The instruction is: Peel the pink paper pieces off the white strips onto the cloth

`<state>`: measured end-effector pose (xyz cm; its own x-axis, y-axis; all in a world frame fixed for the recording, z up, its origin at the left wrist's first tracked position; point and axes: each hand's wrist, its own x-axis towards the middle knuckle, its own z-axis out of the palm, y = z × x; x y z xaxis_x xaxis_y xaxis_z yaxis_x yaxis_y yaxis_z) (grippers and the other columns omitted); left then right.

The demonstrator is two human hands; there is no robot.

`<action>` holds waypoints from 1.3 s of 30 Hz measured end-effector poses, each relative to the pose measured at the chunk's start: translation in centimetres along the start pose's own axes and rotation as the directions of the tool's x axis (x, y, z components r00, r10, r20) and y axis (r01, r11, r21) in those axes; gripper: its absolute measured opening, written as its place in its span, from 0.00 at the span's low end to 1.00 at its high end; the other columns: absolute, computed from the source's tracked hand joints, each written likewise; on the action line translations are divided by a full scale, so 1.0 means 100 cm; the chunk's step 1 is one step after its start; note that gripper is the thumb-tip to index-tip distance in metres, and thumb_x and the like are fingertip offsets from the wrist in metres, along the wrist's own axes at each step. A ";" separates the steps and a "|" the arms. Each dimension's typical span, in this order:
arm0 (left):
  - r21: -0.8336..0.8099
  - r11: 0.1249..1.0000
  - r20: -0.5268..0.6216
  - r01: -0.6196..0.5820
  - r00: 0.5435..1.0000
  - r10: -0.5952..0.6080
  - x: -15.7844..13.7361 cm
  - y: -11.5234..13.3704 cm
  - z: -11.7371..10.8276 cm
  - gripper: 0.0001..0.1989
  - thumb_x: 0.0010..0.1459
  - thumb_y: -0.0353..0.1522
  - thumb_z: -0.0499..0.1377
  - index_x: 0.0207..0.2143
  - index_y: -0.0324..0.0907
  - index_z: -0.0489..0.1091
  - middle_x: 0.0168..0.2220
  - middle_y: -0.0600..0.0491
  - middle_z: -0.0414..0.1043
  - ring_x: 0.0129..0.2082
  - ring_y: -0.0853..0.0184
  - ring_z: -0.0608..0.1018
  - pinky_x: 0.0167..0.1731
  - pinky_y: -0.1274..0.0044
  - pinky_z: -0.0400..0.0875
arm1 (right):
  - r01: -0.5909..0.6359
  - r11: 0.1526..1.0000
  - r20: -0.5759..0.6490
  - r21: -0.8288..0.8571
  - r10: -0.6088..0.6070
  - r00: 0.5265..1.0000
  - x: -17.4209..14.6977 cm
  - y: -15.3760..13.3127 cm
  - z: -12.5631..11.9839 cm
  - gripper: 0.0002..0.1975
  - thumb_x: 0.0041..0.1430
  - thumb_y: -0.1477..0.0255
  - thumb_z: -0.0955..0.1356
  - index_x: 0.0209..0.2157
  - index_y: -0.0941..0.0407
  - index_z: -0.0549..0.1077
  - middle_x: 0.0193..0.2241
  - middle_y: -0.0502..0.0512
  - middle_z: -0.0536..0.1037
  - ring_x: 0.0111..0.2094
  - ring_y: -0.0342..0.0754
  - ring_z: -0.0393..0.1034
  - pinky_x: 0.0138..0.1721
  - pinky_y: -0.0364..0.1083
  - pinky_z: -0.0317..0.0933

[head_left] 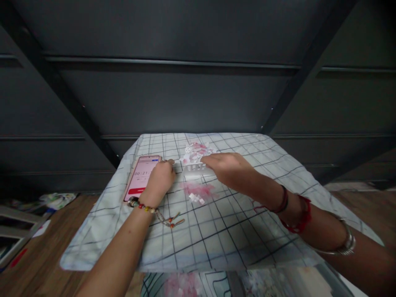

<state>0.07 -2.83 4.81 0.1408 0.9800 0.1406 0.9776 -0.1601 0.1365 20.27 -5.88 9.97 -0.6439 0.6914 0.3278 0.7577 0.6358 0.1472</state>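
A small white openwork container [192,170] stands toward the back of the cloth, heaped with white and pink pieces [197,152]. My right hand [232,168] reaches to its right side, fingers pressed together at the rim; whatever they pinch is hidden. To the left of the container, my left hand [162,178] rests low over the cloth with its fingers curled in, close to the phone's right edge. I cannot see what it holds, if anything. In front of the container lie a sheer pink piece [199,189] and several small white bits [196,199].
A phone [139,181] running a timer lies at the left on the checked tablecloth [216,231]. Dark panels [185,99] rise behind the table. Below its front edge are pink material [182,284] and a clear bag or box [266,284], both blurred.
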 end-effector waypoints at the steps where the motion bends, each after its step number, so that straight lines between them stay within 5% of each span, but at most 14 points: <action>1: -0.003 1.000 -0.003 -0.002 1.000 0.002 0.000 -0.001 0.001 0.18 0.54 0.21 0.46 0.42 0.35 0.71 0.37 0.42 0.76 0.39 0.60 0.78 0.40 0.73 0.71 | 0.032 0.999 -0.003 0.035 -0.032 0.999 0.000 0.003 0.003 0.13 0.56 0.83 0.59 0.36 0.58 0.72 0.29 0.54 0.77 0.29 0.44 0.68 0.29 0.43 0.52; 6: 0.000 1.000 -0.006 -0.001 1.000 0.001 0.003 -0.004 0.004 0.19 0.54 0.21 0.46 0.44 0.33 0.71 0.38 0.41 0.76 0.40 0.60 0.78 0.42 0.72 0.71 | 0.171 0.969 -0.021 0.179 -0.170 0.985 -0.011 0.018 0.012 0.16 0.55 0.85 0.58 0.36 0.58 0.73 0.30 0.52 0.77 0.31 0.41 0.68 0.33 0.41 0.57; 15: 0.039 0.999 0.022 0.014 1.000 -0.015 -0.001 0.002 0.001 0.18 0.53 0.21 0.47 0.44 0.34 0.70 0.39 0.41 0.75 0.40 0.60 0.78 0.41 0.73 0.71 | 0.253 0.930 -0.094 0.265 -0.236 0.967 -0.038 0.029 -0.007 0.14 0.58 0.82 0.59 0.34 0.56 0.74 0.27 0.49 0.79 0.28 0.40 0.72 0.31 0.39 0.62; 19: 0.044 0.999 0.030 0.005 1.000 -0.006 -0.002 0.002 0.001 0.18 0.54 0.21 0.46 0.43 0.34 0.70 0.39 0.41 0.75 0.40 0.60 0.78 0.41 0.74 0.71 | 0.145 0.973 -0.093 0.177 -0.130 0.987 -0.045 0.035 -0.016 0.13 0.59 0.80 0.59 0.35 0.56 0.74 0.29 0.50 0.79 0.28 0.40 0.72 0.30 0.39 0.62; 24: 0.040 0.999 0.032 0.011 0.999 -0.012 0.000 0.001 0.003 0.19 0.54 0.21 0.46 0.44 0.34 0.70 0.40 0.41 0.75 0.42 0.60 0.77 0.42 0.73 0.71 | -0.074 0.987 0.014 -0.144 0.077 0.997 -0.055 0.037 -0.020 0.11 0.58 0.80 0.59 0.33 0.58 0.72 0.27 0.54 0.78 0.25 0.44 0.71 0.24 0.42 0.58; 28: 0.040 0.999 0.035 0.016 0.999 -0.017 0.001 0.000 0.005 0.18 0.54 0.21 0.46 0.44 0.34 0.70 0.39 0.41 0.75 0.41 0.61 0.77 0.42 0.73 0.71 | -0.138 0.978 0.048 -0.159 0.148 0.988 -0.058 0.025 -0.021 0.11 0.56 0.81 0.60 0.31 0.58 0.73 0.22 0.51 0.77 0.21 0.43 0.71 0.21 0.41 0.55; 39: 0.041 0.999 0.038 0.019 0.999 -0.021 0.002 0.002 0.005 0.19 0.55 0.21 0.46 0.46 0.33 0.70 0.42 0.41 0.75 0.44 0.62 0.77 0.44 0.74 0.70 | 0.092 0.989 -0.092 -0.117 -0.103 0.990 -0.059 -0.020 -0.026 0.16 0.50 0.87 0.60 0.38 0.63 0.73 0.26 0.54 0.80 0.22 0.43 0.72 0.22 0.40 0.60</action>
<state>0.40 -2.65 4.33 0.1261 0.9869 0.1002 0.9857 -0.1360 0.0994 22.82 -12.08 10.15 -0.7058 0.5880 0.3951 0.7026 0.6521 0.2847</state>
